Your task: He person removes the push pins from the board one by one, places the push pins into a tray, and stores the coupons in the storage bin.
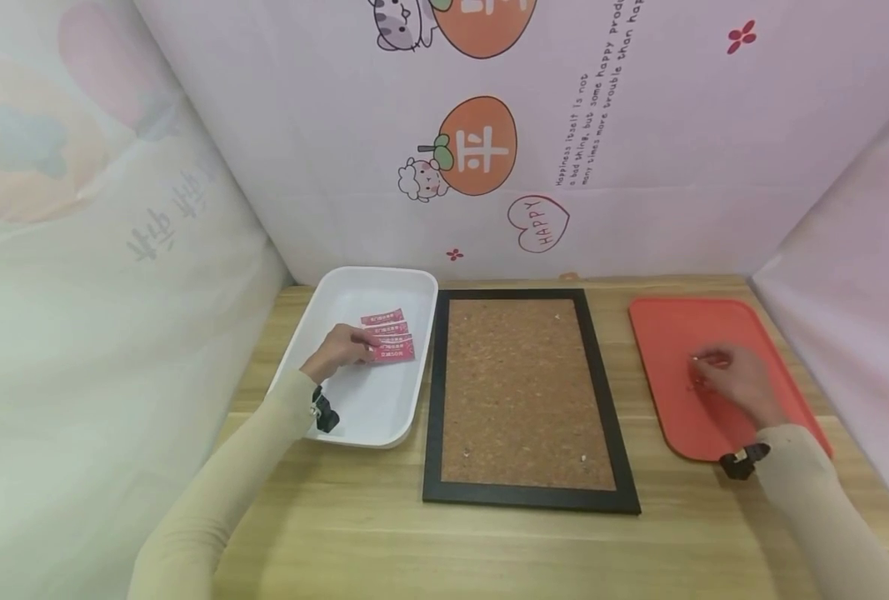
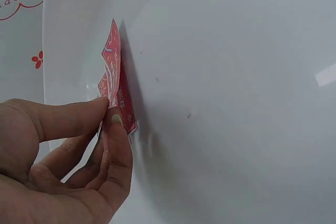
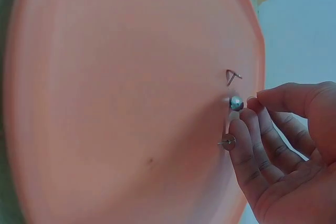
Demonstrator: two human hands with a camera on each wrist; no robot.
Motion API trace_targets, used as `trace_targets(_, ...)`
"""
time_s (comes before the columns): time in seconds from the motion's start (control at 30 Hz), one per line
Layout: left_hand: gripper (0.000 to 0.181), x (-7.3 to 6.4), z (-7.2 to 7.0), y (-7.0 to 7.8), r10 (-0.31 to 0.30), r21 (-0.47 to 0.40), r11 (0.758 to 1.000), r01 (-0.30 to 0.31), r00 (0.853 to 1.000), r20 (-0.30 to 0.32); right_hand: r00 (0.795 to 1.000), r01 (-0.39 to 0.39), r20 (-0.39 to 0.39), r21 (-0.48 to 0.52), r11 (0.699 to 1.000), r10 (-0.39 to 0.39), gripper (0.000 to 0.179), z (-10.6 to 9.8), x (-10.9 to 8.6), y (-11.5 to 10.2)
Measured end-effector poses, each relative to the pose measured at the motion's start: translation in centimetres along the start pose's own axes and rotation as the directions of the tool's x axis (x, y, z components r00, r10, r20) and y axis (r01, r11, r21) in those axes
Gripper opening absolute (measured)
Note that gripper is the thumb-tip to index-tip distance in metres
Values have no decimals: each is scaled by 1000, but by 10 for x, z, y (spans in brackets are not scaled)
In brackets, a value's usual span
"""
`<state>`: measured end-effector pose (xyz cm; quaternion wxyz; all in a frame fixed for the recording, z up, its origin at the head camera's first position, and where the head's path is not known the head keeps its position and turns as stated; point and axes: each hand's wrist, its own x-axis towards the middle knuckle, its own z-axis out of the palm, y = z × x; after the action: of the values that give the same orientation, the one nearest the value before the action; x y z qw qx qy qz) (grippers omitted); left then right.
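Note:
In the white tray [image 1: 360, 417], my left hand [image 1: 342, 348] pinches a small pink printed paper slip [image 2: 113, 59] between thumb and fingers. Other pink slips [image 1: 382, 317] lie in an overlapping row beside it. Over the red tray [image 1: 665, 333], my right hand [image 1: 736, 379] has its thumb and fingertips close around a silver thumbtack [image 3: 236, 103]. Whether they grip it is unclear, and the hand is blurred in the head view. A second thumbtack [image 3: 228, 142] shows by the index finger, and another metal tack [image 3: 232, 77] lies on the tray beyond the thumb.
Between the two trays lies a cork board [image 1: 526, 392] with a black frame. Small pale tacks or marks [image 1: 583, 457] sit near its corners. The wooden table [image 1: 384, 542] is bounded by printed cloth walls [image 1: 324, 167] at the back and sides.

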<state>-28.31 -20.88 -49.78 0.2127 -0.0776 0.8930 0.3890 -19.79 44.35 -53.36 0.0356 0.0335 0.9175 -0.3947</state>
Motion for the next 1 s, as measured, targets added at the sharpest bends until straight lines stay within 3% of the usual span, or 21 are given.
trace_targets(0.53,25,3,9,-6,61,70,996,-58,997,-44,1000,-28,-6,-141,990,28,41,0,-1,3)
trace_targets(1.0,30,3,12,-9,73,112,991,-67,996,-46,999,-32,-17,-122,992,30,42,-2,-4,1)
